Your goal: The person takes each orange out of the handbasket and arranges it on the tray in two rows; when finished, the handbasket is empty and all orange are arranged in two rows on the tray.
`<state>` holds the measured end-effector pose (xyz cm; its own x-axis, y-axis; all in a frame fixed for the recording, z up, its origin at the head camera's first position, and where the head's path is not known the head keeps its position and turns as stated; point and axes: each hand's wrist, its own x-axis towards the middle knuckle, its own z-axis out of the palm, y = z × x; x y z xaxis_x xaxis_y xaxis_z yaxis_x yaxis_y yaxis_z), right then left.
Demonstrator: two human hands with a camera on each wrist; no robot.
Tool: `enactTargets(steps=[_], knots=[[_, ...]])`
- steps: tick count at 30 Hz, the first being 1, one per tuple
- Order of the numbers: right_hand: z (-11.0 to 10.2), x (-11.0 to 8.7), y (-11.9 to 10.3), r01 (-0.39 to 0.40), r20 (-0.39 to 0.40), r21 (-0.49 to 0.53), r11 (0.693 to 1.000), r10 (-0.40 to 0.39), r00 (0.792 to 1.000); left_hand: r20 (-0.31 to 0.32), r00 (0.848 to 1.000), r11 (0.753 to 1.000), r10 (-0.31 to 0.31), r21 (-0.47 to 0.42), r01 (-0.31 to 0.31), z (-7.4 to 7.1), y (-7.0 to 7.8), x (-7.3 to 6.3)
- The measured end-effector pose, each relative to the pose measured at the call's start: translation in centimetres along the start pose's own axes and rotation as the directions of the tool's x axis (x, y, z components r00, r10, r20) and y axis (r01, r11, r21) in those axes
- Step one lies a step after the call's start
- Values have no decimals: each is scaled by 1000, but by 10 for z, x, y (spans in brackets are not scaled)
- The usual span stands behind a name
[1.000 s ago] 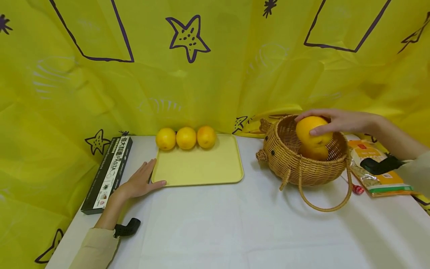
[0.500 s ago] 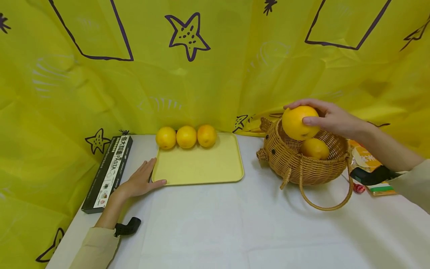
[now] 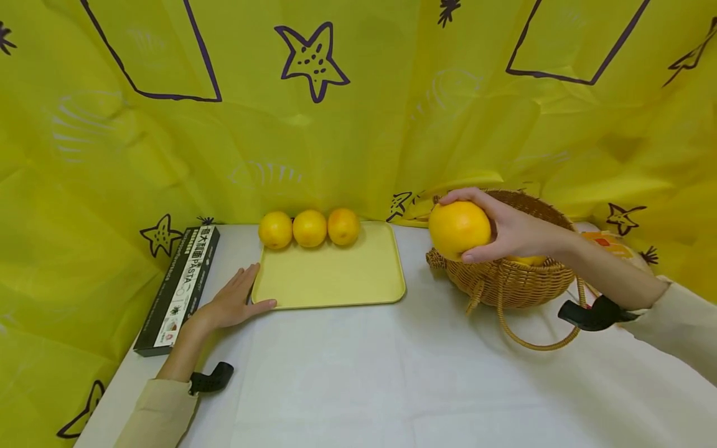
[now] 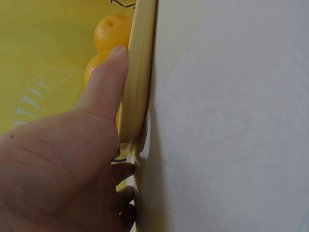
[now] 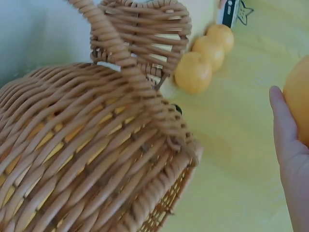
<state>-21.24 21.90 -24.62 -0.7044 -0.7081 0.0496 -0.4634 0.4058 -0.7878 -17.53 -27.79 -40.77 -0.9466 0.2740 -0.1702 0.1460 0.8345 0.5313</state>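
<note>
My right hand (image 3: 506, 233) grips an orange (image 3: 459, 230) in front of the basket's left part, fingers over its top and thumb beneath. Part of that orange (image 5: 300, 101) shows at the right wrist view's edge. The pig-shaped wicker basket (image 3: 487, 289) stands on the right; another orange (image 3: 529, 260) inside is mostly hidden by my hand. My left hand (image 3: 226, 303) lies at the left end of a pale yellow tray (image 3: 330, 280), fingers straight along its side and thumb against its near edge (image 4: 137, 92). Three oranges (image 3: 310, 228) line up along the tray's back left.
A black-and-white pasta box (image 3: 179, 289) lies on the far left. Beyond the basket, mostly covered by my right arm, is an orange food packet (image 3: 610, 244). The basket's handle (image 3: 538, 345) hangs down over the white tablecloth (image 3: 336, 373). A yellow patterned curtain (image 3: 358, 143) hangs behind.
My right hand has lifted the orange out of the basket and carried it left, past the rim. My left hand and the three oranges on the tray have stayed put.
</note>
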Motion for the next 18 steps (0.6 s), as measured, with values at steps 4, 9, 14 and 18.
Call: enactTargets(steps=[4, 9, 14, 18], knots=[[8, 8, -2, -17, -27, -40, 999, 16, 1000, -9, 1000, 1000, 13, 5, -13, 0, 1, 0], [15, 25, 0, 3, -29, -63, 998, -5, 1000, -7, 1000, 1000, 3, 0, -3, -1, 1, -2], [20, 46, -3, 20, -9, -18, 1000, -21, 1000, -7, 1000, 1000, 7, 5, -7, 0, 1, -2], [23, 63, -4, -4, -2, 43, 999, 4, 1000, -8, 1000, 1000, 11, 1, -11, -1, 1, -1]])
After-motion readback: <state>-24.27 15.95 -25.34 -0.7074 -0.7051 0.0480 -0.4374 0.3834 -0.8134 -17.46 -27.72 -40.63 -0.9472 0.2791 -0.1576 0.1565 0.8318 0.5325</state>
